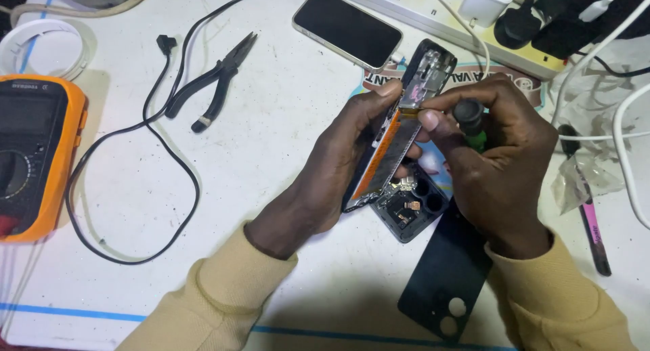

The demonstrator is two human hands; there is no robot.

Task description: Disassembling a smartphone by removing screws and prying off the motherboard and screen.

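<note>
Near the centre of the frame, the left hand (pixel 338 168) gripped an opened black smartphone with an orange-edged inner frame (pixel 396 138), holding it tilted on its long side, thumb along the top edge and fingers wrapped beneath. The right hand (pixel 497 161) was closed around a small screwdriver with a black cap and green handle (pixel 470 124), its thumb and forefinger pinched at the phone's upper edge; the tip itself was hidden behind the fingers. Both wrists wore tan knitted sleeves (pixel 217 297).

Just below the hands, a dark detached camera-frame part with round holes (pixel 413 209) lay on the white table (pixel 271 107), and a black back cover with two lens cut-outs (pixel 447 270) rested at lower centre. An intact dark-screened phone (pixel 347 27) lay at upper centre, black pliers (pixel 217 87) at upper left of it, and an orange-cased multimeter (pixel 37 155) at the left edge. A white power strip (pixel 460 33) ran along the top right.
</note>
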